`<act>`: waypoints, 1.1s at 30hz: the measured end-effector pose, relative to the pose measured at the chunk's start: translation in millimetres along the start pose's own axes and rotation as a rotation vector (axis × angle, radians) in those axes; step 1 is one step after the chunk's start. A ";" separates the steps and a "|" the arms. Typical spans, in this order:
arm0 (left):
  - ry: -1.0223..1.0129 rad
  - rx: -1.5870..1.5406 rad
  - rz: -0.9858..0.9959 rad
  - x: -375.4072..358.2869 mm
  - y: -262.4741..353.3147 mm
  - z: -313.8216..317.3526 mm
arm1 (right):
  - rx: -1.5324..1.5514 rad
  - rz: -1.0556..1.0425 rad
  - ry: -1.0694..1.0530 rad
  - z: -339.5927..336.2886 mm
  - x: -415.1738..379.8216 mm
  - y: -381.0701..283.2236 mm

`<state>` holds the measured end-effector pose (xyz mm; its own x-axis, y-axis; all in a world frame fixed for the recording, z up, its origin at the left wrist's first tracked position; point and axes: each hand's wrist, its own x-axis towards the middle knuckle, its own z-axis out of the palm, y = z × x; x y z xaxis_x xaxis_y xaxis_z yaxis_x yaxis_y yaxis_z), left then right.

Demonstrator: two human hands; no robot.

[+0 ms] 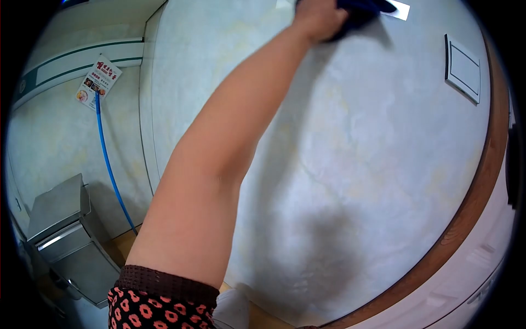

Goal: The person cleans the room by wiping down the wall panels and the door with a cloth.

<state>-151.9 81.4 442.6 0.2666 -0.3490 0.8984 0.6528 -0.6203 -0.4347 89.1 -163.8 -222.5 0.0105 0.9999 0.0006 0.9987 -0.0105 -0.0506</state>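
My left hand [320, 19] is at the top edge of the view, closed on a dark blue cloth [359, 16] against the pale marbled wall [361, 126]. Part of the hand and cloth is cut off by the frame. Beside the cloth, a shiny white strip [397, 10] shows on the wall. The bare arm stretches up from a patterned sleeve at the lower left. My right hand is out of view.
On the wall at right is a white switch panel [463, 70], near a curved brown wooden frame [474, 189]. At left are a printed sign [98, 80], a blue hose [111, 172] and a metal cabinet [76, 247].
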 end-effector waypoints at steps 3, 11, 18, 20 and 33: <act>0.212 0.105 -0.272 -1.9 -41.8 -18.3 | 0.009 0.006 0.003 1.0 1.7 1.1; 0.145 0.278 -0.952 -105.0 -111.0 -78.4 | 0.035 0.017 0.009 0.7 1.2 2.0; 0.196 0.219 -0.938 -122.1 -62.8 -59.3 | 0.054 0.037 0.014 0.9 -1.5 -1.4; 0.324 0.094 -0.476 -122.4 -52.9 -33.1 | 0.059 0.043 0.019 0.7 -3.1 -2.0; -0.305 -0.246 0.293 -184.1 191.4 4.9 | 0.159 -0.050 0.157 199.8 22.6 70.3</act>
<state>-72.5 30.4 194.3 0.6336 -0.3349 0.6974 0.3420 -0.6873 -0.6408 149.4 -141.7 -425.6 -0.0191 0.9866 0.1621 0.9777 0.0523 -0.2034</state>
